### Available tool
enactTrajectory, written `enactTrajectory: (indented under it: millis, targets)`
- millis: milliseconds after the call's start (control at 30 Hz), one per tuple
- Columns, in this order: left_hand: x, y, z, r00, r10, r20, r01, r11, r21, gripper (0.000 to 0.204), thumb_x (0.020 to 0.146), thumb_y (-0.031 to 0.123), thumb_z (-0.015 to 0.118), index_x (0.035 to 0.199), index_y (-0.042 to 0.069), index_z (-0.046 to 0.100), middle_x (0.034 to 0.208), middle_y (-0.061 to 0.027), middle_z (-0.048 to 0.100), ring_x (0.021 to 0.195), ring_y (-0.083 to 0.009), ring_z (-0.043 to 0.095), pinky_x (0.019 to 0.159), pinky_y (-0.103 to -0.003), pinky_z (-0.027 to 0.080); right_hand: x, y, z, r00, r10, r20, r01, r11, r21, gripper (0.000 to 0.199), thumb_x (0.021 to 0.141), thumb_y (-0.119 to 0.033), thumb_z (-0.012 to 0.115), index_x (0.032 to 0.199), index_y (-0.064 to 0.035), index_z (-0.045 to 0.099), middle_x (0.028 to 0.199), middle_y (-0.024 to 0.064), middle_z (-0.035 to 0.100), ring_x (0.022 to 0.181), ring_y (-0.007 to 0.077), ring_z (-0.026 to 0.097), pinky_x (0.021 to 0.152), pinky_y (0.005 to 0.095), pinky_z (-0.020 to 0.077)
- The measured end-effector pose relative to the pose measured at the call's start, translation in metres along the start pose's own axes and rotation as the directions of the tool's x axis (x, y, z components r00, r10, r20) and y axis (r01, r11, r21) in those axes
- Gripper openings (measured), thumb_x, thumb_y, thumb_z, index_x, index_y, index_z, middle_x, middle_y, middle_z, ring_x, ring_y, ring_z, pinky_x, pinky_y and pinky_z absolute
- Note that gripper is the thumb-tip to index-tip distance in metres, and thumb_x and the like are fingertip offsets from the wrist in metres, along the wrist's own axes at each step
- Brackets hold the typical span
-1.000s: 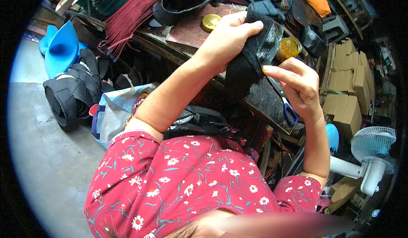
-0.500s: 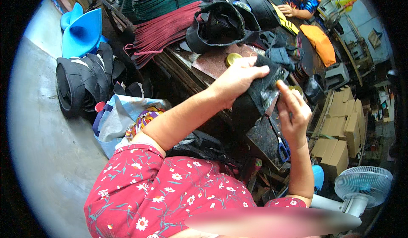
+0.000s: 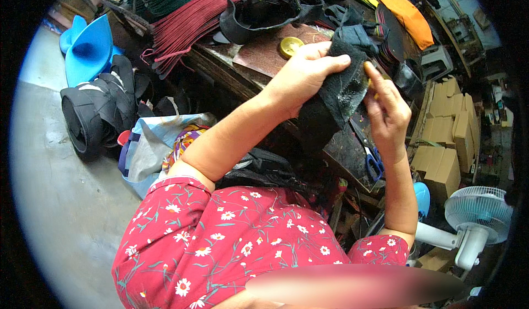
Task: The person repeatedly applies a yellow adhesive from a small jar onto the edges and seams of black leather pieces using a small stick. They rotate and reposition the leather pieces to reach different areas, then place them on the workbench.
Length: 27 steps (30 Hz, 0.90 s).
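Head view, left hand (image 3: 305, 76) holding black fabric (image 3: 343, 86)

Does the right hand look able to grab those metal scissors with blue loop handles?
Probably yes: the scissors lie near the right hand on the dark flat work surface, and the way between them looks free.

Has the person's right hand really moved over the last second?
Yes. Judged against the blue-handled scissors, the right hand has shifted away from them, toward the top of the picture.
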<state>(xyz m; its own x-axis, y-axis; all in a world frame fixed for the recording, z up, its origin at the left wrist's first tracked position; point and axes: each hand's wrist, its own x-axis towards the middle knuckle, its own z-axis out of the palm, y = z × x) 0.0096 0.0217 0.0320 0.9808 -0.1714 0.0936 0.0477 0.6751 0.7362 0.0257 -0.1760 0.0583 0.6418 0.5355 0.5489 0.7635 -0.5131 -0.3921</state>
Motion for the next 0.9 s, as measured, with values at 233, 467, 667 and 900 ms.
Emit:
enactTrajectory:
  millis: [233,467,667,900]
  targets:
    - [0.002,-0.007,-0.001,1.000,-0.012,0.021,0.010,0.999,0.050,0.024,0.095,0.015,0.060,0.114,0.001,0.063,0.098,-0.0046,0.070,0.081,-0.0109,0.067,0.075,-0.025,0.056,-0.002,0.001,0.003,0.998,-0.024,-0.052,0.027,0.998,0.053,0.047,0.083,0.001,0.058,0.129,-0.0093,0.064,0.073,0.0086,0.056,0.061,0.0195,0.056,0.062,0.0306,0.0480]
    - [0.007,-0.010,-0.001,1.000,-0.007,0.017,0.006,0.996,0.087,0.024,0.095,0.014,0.059,0.114,0.000,0.064,0.098,-0.0046,0.070,0.081,-0.0108,0.067,0.075,-0.026,0.056,-0.010,0.005,-0.002,0.961,-0.276,0.033,0.274,0.960,0.053,0.048,0.077,0.007,0.058,0.121,-0.0084,0.068,0.073,0.0076,0.058,0.061,0.0215,0.055,0.059,0.0314,0.0470]
    - [0.005,-0.012,0.003,0.998,-0.023,0.061,0.015,0.993,0.117,0.024,0.095,0.014,0.059,0.114,0.000,0.064,0.098,-0.0042,0.070,0.083,-0.0107,0.066,0.076,-0.025,0.055,-0.012,0.004,-0.001,0.998,-0.054,-0.024,0.057,0.990,0.129,0.047,0.077,0.006,0.060,0.121,-0.0084,0.068,0.075,0.0091,0.060,0.062,0.0231,0.057,0.060,0.0314,0.0478]
    - [0.007,-0.011,0.000,1.000,-0.013,0.002,0.013,0.999,0.042,0.020,0.094,0.011,0.058,0.109,-0.001,0.065,0.094,-0.0066,0.071,0.077,-0.0122,0.067,0.070,-0.026,0.056,-0.014,0.004,-0.008,0.973,-0.229,0.006,0.229,0.972,0.049,0.044,0.075,0.003,0.062,0.115,-0.0131,0.071,0.071,0.0087,0.059,0.062,0.0231,0.058,0.058,0.0328,0.0483]
